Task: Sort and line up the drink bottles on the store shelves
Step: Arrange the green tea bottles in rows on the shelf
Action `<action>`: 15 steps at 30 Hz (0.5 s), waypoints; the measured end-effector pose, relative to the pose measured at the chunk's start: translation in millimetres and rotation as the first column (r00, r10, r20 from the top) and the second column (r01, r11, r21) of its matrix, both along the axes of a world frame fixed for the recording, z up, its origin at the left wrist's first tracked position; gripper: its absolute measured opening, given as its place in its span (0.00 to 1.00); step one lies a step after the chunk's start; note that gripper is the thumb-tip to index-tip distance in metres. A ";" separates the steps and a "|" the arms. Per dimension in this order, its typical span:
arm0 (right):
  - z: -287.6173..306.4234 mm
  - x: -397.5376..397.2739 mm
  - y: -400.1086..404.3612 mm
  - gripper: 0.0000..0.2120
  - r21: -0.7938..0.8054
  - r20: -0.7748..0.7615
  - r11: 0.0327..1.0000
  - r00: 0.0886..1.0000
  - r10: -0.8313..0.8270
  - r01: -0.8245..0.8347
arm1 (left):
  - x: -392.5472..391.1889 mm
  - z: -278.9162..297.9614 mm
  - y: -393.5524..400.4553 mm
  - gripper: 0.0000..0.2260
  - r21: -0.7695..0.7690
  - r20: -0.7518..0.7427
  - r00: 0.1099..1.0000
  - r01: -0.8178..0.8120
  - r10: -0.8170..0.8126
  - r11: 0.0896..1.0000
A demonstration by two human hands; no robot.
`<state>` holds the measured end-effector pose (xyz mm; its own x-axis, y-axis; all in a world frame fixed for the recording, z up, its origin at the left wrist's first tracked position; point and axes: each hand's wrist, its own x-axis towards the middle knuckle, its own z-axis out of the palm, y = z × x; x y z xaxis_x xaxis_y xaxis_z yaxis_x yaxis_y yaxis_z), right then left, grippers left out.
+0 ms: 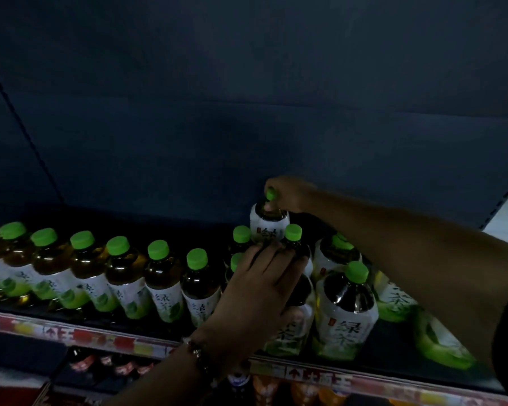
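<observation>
A dark shelf (393,344) holds green-capped bottles. The right hand (291,194) grips a raised bottle (269,224) by its cap, open space above it. Below, the left hand (258,285) rests flat on the bottles.

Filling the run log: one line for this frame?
right hand grips raised green tea bottle by cap | left hand rests on front bottle | shelf row upright

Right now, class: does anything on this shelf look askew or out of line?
Yes. The right hand holds one green tea bottle raised by its neck above its neighbours, and bottles at the far right lean over, unlike the tidy row on the left.
</observation>
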<state>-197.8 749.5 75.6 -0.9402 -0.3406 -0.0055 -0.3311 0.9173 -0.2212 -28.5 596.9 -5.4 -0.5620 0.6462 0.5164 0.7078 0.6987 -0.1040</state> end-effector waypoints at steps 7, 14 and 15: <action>64.1 39.1 41.7 0.15 -0.221 -0.229 0.973 0.965 -0.125 0.074 | -6.5 -0.5 -0.2 0.38 -0.030 0.001 0.999 0.034 -0.034 0.999; 128.5 108.6 90.0 0.15 -0.294 -0.387 0.940 0.878 -0.282 0.173 | -9.5 17.4 -0.4 0.30 -0.045 0.059 0.997 0.060 -0.057 0.997; 131.3 119.0 97.0 0.16 -0.304 -0.402 0.933 0.862 -0.309 0.192 | -8.7 26.7 1.7 0.30 -0.035 0.102 0.994 0.049 -0.045 0.998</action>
